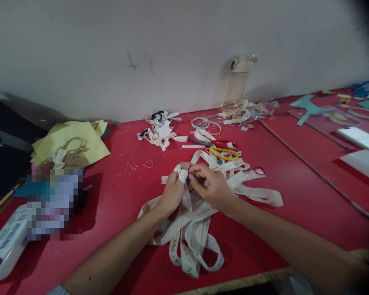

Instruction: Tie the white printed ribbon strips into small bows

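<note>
A long white ribbon (193, 241) with printed gold lettering lies in loose loops below and around my hands. My left hand (174, 185) is closed on a folded, bunched part of this ribbon, which sticks up between thumb and fingers. Pinched fingers of my right hand (209, 183) meet the right side of the bunch; whatever lies between their tips is too small to make out. Just beyond the hands rest scissors (224, 153) with yellow and red handles. More ribbon strips (258, 193) spread out to the right.
Several white ribbon pieces with black bands (160, 130) lie near the wall. A clear bottle (237, 88) stands behind bangles (213, 128). Yellow paper (95, 147) with twine is at left, above a white package (10, 237). A phone (361, 137) sits at right.
</note>
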{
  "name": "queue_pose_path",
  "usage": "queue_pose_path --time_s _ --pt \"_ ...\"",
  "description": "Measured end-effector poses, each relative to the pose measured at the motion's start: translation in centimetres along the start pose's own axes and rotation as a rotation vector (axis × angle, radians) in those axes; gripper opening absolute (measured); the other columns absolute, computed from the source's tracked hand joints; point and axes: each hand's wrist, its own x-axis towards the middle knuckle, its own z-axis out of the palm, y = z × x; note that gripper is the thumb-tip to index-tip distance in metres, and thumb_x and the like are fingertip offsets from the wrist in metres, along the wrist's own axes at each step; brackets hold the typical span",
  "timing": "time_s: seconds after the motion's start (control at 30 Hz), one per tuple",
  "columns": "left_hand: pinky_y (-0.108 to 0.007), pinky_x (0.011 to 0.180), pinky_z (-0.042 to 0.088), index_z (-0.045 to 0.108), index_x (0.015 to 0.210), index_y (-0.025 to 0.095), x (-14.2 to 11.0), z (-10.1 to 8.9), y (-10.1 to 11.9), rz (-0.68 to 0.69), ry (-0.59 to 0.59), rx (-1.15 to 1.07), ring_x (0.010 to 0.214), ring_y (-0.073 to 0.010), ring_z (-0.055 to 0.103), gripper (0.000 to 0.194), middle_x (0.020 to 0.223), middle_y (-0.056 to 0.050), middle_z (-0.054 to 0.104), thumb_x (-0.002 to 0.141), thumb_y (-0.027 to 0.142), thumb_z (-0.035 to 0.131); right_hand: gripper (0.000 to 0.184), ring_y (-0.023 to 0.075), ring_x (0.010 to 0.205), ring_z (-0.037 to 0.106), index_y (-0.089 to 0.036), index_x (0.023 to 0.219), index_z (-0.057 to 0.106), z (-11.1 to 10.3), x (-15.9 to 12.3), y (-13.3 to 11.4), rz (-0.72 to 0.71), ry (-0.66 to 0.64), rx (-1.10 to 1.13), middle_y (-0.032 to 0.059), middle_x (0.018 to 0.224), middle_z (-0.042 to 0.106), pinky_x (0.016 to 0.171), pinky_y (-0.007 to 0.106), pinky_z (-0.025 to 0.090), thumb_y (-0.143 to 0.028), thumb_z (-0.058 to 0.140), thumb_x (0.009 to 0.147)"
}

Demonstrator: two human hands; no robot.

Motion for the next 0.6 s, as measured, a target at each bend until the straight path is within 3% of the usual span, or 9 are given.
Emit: queue_pose_path --time_s 0.4,0.6 --pt "-0.026 0.07 0.045 0.062 0.082 0.016 0.0 0.1 0.34 0.041 -0.03 -0.031 0.077 -0.0167 0.054 0.035 0.08 -0.003 0.062 0.086 0.048 0.049 0.009 0.008 0.049 0.045 -0.021 0.094 0.055 0.15 0.06 0.25 -0.012 0.006 -0.004 -0.0059 0.057 0.051 0.053 0.019 0.037 -0.023 0.049 0.088" --pt "-0.027 0.068 0.045 0.061 0.077 0.016 0.05 0.05 0.01 -0.002 -0.007 0.015 0.075 -0.0171 0.054 0.035 0.075 -0.003 0.061 0.086 0.047 0.048 0.009 0.0078 0.049 0.045 -0.021 0.095 0.055 0.22 0.04 0.36 -0.009 0.008 -0.006 -0.0061 0.057 0.051 0.054 0.019 0.037 -0.023 0.05 0.088"
